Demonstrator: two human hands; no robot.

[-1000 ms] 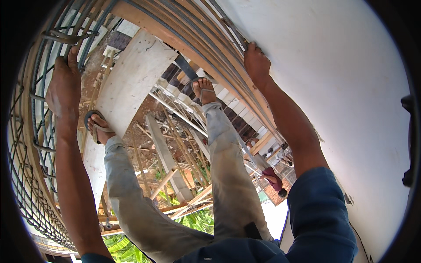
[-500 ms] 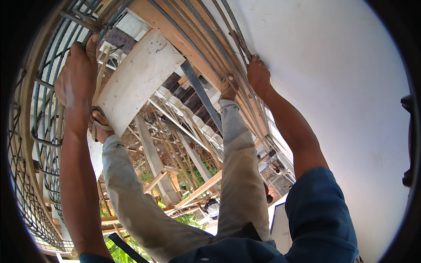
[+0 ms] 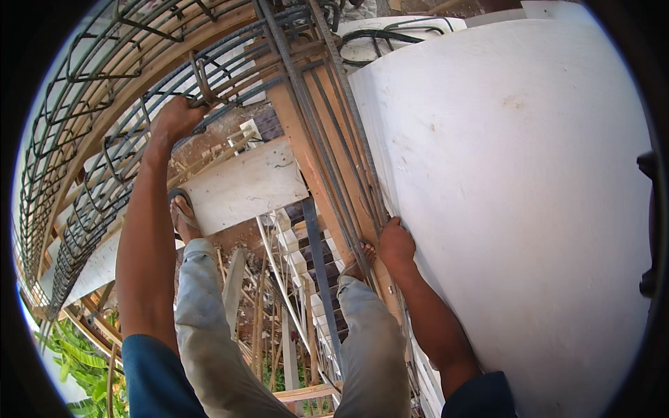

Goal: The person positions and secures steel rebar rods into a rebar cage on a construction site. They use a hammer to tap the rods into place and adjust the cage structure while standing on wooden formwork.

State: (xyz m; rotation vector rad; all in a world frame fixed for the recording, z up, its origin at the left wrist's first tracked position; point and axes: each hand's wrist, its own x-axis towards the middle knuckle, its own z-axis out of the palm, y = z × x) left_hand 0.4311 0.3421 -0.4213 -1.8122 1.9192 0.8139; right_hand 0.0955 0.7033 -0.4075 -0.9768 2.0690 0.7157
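Note:
My left hand is closed at the inner edge of a rebar cage, gripping steel beside a bent stirrup. Exactly which bar lies in its fingers is partly hidden. Low along the white panel, my right hand is closed round a long ribbed rebar. That bar runs up and away with several others over a wooden board. My right foot rests at these bars, and my left foot, in a sandal, is on a pale plank.
Gaps beside the plank open onto a lower level with poles and a dark metal strut. More bent rebar lies beyond the white panel. Green leaves show at the lower left.
The view has swung, bringing more of the cage and the far bar ends into sight. My right hand now appears lower along the panel edge; both hands still grip steel.

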